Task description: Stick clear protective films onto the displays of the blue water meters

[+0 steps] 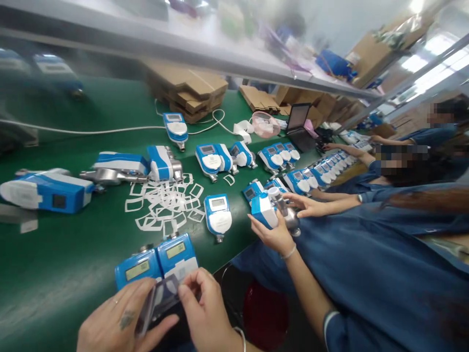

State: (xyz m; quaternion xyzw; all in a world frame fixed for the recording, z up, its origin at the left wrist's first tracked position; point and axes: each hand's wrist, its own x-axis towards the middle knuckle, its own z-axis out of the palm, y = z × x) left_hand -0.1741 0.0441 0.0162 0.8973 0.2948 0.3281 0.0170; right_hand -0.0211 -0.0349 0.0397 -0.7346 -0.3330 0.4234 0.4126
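My left hand (122, 313) and my right hand (207, 305) are at the near edge of the bench. Between them is a clear rectangular plastic cover (161, 296), tilted, with my left fingers along one side and my right thumb and forefinger pinching its far corner. Just beyond it stand two blue-and-white water meters side by side: a left meter (122, 274) and a right meter (185, 244), both with lit digital displays. My left hand overlaps the lower part of the left one. A pile of white rectangular frames (159, 208) lies behind them.
Another water meter (217, 215) lies right of the pile; several more line the green bench (73, 249). At right, a co-worker's hands (276, 237) hold a meter (264, 210). Flat cardboard boxes (194, 88), a laptop (300, 127) and an overhead shelf (183, 51) are farther back.
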